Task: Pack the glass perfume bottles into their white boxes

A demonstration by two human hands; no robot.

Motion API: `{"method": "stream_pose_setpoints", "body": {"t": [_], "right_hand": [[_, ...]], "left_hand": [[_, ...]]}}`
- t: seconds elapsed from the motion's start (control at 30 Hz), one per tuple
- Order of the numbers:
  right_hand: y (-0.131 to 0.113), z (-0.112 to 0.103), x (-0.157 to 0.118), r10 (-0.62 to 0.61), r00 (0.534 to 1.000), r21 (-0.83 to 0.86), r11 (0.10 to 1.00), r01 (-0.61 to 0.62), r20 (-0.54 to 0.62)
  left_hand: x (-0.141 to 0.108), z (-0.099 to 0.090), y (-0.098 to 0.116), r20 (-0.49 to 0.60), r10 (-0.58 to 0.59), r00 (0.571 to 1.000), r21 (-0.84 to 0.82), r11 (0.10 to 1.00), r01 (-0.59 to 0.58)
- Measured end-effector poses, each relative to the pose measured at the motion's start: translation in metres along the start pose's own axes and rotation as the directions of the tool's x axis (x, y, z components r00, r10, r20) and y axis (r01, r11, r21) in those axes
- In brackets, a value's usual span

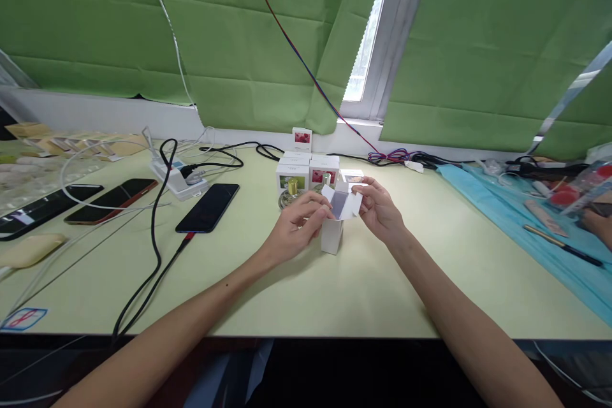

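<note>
At the far left of the frame, two dark phones (112, 201) lay side by side on the pale table (268, 306), near a white power strip (178, 180). Right of them, another phone (207, 207) had a cable plugged into its lower end. Just left of centre, a gold-capped bottle (292, 189) stood before printed white boxes (293, 169). The left hand (300, 222) was curled, thumb and fingertips closed at the left edge of the white carton (331, 238). That carton stood at mid-frame, its top open and flaps spread. The right hand (380, 209), nearly closed, pinched a flap on its right. At the right, a slim black-and-gold stick (563, 245) lay on blue sheeting (507, 220).
</note>
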State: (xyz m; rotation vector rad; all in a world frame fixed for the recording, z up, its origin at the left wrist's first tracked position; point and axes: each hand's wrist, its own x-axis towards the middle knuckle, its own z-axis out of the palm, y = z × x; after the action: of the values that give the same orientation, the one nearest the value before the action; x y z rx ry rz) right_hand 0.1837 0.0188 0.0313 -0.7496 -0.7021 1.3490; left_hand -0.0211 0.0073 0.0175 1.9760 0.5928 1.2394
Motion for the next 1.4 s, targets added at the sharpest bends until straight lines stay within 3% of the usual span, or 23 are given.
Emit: {"method": "stream_pose_setpoints", "body": {"t": [0.17, 0.53, 0.87, 1.4], "right_hand": [[0.0015, 0.0006, 0.0015, -0.017, 1.000, -0.002, 1.000, 0.017, -0.010], [0.0038, -0.0045, 0.0031, -0.038, 0.998, 0.014, 0.999, 0.037, 0.042], [0.0048, -0.0056, 0.0049, -0.035, 0.998, 0.009, 0.999, 0.035, 0.048], [0.0047, -0.0035, 0.0016, -0.049, 0.998, -0.018, 0.999, 0.050, 0.039]], "left_hand": [[0.0010, 0.0012, 0.0036, -0.004, -0.034, 0.999, -0.015, 0.999, 0.034], [-0.0041, 0.0026, 0.0048, 0.057, -0.034, 0.998, 0.160, 0.987, 0.024], [-0.0051, 0.0032, 0.0003, 0.095, 0.061, 0.994, 0.256, 0.963, -0.084], [-0.0060, 0.0041, -0.0019, 0.114, 0.078, 0.990, 0.292, 0.950, -0.109]]}}
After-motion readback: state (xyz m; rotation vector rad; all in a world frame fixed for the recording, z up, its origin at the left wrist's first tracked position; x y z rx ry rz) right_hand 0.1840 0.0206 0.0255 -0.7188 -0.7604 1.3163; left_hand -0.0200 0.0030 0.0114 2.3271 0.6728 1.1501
